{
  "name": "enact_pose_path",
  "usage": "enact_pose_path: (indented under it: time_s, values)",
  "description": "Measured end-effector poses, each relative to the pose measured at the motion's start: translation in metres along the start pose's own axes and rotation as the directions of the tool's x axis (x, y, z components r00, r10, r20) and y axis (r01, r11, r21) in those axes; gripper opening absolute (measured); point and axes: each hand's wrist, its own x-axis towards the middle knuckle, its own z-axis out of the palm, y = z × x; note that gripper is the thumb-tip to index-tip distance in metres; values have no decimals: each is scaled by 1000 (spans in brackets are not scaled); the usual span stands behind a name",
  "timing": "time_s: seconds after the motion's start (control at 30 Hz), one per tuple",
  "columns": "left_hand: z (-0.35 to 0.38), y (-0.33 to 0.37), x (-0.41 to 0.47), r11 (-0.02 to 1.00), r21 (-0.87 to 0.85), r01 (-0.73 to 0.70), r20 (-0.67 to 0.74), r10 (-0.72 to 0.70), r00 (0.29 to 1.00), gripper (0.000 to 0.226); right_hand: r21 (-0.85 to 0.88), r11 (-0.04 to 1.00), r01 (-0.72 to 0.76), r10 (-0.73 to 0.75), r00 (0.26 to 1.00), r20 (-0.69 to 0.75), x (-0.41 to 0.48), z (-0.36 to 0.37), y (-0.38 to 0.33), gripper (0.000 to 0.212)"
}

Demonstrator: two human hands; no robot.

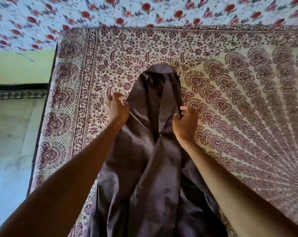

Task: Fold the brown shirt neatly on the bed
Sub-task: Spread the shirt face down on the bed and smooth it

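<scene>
The brown shirt (153, 134) lies lengthwise on the bed (247, 100), bunched and creased. The left hand (117, 108) and right hand (184, 122) each pinch a side edge near its top. The cloth looks light and limp, so it is best held by the seams.

Bed (36, 146) covered by cream spread (230, 86) with maroon block-print, border band along left and far edges; brown shirt (144, 165) lies on spread, lengthwise, bunched narrow, collar end farthest, near end rumpled.

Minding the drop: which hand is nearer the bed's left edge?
Left. The left hand grips the brown shirt toward the bed edge; the right hand grips its far side.
</scene>
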Motion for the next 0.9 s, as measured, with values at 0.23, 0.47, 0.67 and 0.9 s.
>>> enact_pose_path:
  time_s: [0.23, 0.47, 0.67, 0.9]
  values:
    - [12, 18, 28, 989, -2, 148, 141, -146, 979, 41, -48, 998, -37, 39, 999, 39, 17, 11, -2, 15]
    - [-18, 49, -38, 970, -241, 47, 52, -35, 998, 21, 101, 995, -7, 21, 990, -140, -15, -40, -28, 6]
    - [-88, 81, -132, 948, -317, 2, 103, 32, 994, 23, 165, 986, -15, 52, 973, -225, -78, -142, -66, 10]
    - [-197, 147, -261, 939, -309, -152, 80, 185, 979, 8, 320, 946, -44, 115, 971, -208, -168, -294, -106, 10]
